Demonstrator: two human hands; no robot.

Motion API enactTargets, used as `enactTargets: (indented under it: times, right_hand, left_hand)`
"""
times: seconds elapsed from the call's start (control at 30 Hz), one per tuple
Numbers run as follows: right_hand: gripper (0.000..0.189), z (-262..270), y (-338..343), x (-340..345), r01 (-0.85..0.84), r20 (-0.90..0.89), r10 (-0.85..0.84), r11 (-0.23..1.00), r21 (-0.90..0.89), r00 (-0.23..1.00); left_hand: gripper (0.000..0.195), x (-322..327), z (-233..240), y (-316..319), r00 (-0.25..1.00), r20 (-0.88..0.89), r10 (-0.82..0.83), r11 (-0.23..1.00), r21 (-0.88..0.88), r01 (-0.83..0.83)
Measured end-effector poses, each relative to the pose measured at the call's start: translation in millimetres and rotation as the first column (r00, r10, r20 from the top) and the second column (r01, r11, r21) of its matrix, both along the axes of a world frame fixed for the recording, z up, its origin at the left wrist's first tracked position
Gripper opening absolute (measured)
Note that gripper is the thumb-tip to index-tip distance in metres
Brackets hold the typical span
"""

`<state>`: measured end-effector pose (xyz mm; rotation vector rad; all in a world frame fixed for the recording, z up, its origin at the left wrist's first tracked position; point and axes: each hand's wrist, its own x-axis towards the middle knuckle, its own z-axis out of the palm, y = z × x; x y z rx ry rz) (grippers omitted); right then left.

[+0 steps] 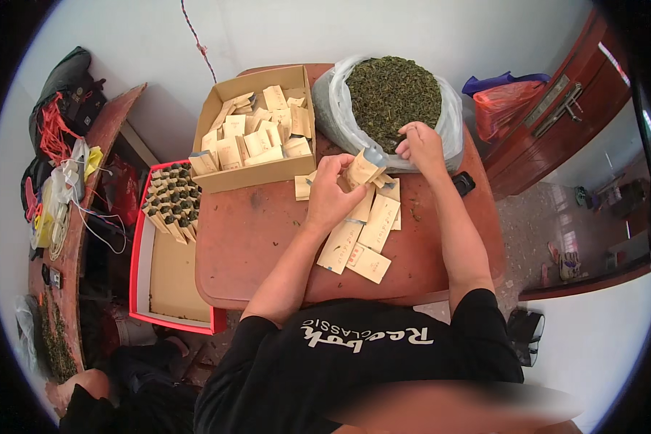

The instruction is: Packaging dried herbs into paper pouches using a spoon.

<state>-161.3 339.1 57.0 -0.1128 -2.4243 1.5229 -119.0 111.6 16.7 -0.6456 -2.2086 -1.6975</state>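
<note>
My left hand holds an upright paper pouch, whose silvery lining shows at its open top. To its right, my right hand is at the near rim of a clear plastic bag full of dried, dark green leaves. Its fingers are curled about a small dark thing, seen only in part, that I cannot name. Several flat paper pouches lie overlapping on the red table, below and beside the held pouch.
A cardboard box of paper pouches stands at the table's back left. Lower left, a red-rimmed box holds standing pouches with dark contents. A small black object lies right of the bag. Another person's arm shows at lower left.
</note>
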Motion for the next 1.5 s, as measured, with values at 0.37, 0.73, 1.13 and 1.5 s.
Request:
enactTargets:
  times: [0.37,0.73,1.13,1.5]
  right_hand:
    - [0.026,16,25,-5,0.029,0.045,-0.016,0.948,-0.317,0.999]
    - [0.024,56,8,27,-0.112,0.064,0.142,0.931,-0.347,0.988]
    - [0.021,56,-42,61,-0.026,-0.370,0.268,0.838,0.545,0.889]
    - [0.027,54,11,5,0.156,-0.373,0.009,0.899,0.410,0.928]
  left_hand:
    - [0.047,0,0,-2,0.999,0.037,0.007,1.000,-0.020,-0.006]
    - [0.046,-1,-3,0,0.999,0.016,0.039,0.999,-0.020,-0.039]
    - [0.046,0,-1,-2,0.999,0.047,0.026,1.000,-0.018,-0.025]
    - [0.050,0,-2,-4,0.997,0.068,0.021,0.999,-0.050,-0.018]
